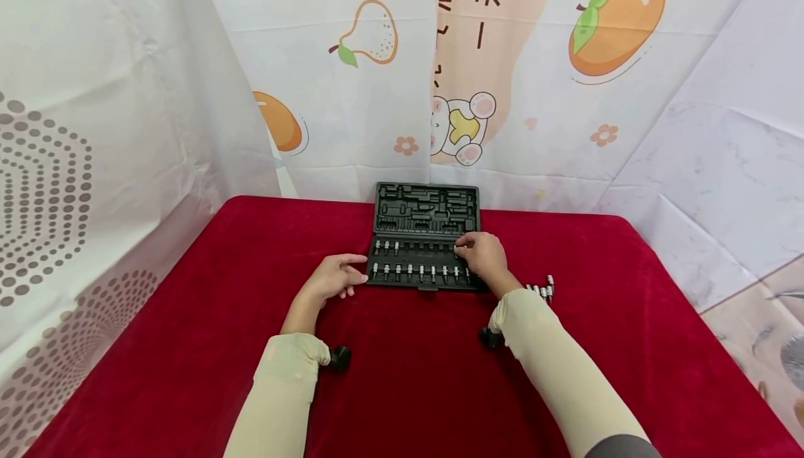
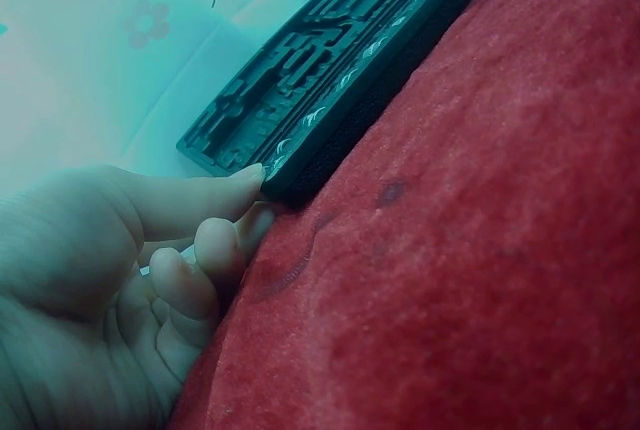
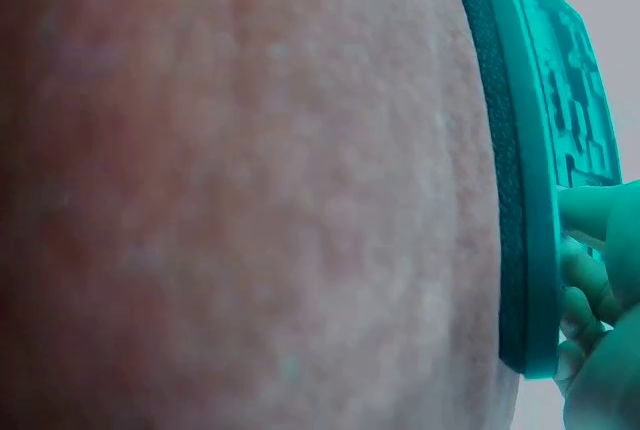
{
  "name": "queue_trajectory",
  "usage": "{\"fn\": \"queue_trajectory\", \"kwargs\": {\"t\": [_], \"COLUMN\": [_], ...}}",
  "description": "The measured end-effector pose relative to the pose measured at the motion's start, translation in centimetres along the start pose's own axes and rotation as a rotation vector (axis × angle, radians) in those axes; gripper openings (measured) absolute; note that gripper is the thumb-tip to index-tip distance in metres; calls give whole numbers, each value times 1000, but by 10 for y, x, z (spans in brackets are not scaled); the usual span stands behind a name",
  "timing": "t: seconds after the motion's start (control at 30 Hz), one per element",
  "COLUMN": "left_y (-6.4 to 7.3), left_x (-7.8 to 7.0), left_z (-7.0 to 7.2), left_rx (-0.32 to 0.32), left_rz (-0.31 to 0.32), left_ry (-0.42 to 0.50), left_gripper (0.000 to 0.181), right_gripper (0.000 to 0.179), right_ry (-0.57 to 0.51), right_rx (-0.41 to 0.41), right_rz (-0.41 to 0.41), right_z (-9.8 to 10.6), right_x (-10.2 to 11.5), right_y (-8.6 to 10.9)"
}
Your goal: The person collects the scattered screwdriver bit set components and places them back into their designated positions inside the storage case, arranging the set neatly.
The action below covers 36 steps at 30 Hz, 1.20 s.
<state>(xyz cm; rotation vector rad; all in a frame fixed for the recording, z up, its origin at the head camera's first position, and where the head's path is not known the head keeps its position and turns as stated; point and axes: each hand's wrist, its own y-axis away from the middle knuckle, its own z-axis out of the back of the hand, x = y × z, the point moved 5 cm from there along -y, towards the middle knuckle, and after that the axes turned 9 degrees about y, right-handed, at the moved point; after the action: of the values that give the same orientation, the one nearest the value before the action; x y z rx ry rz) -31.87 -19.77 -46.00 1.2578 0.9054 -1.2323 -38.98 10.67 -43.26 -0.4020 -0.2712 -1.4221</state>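
Note:
A black socket case (image 1: 428, 233) lies with its lid raised on the red cloth. Silver bit sockets (image 1: 410, 272) fill its front row, and three bit sockets (image 1: 386, 246) stand at the left of the back row. My right hand (image 1: 484, 255) pinches a small silver bit socket (image 1: 456, 249) over the back row's right end; the fingers partly hide it. In the right wrist view, curled fingers (image 3: 585, 275) show beside the case's edge. My left hand (image 1: 331, 278) touches the case's left edge, its thumb lying straight at the front corner in the left wrist view.
Several loose bit sockets (image 1: 544, 292) lie on the red cloth (image 1: 402, 374) to the right of the case, close to my right forearm. Behind the table hangs a white printed curtain (image 1: 527, 130), with more sheets at both sides.

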Motion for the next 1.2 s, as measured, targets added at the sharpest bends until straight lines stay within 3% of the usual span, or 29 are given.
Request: {"fn": "queue_trajectory", "kwargs": {"t": [0.37, 0.9, 1.2], "left_y": [0, 1, 1], "left_x": [0, -1, 0], "left_z": [1, 0, 0], "left_rx": [0, 2, -2], "left_rz": [-1, 0, 3], "left_ry": [2, 6, -1], "left_gripper": [47, 48, 48], "right_gripper": [15, 20, 21], "right_ry": [-36, -55, -45], "right_rx": [-66, 81, 197], "right_rz": [54, 115, 153], "right_z": [25, 53, 56], "right_x": [-15, -45, -60], "right_y": [2, 3, 6]}}
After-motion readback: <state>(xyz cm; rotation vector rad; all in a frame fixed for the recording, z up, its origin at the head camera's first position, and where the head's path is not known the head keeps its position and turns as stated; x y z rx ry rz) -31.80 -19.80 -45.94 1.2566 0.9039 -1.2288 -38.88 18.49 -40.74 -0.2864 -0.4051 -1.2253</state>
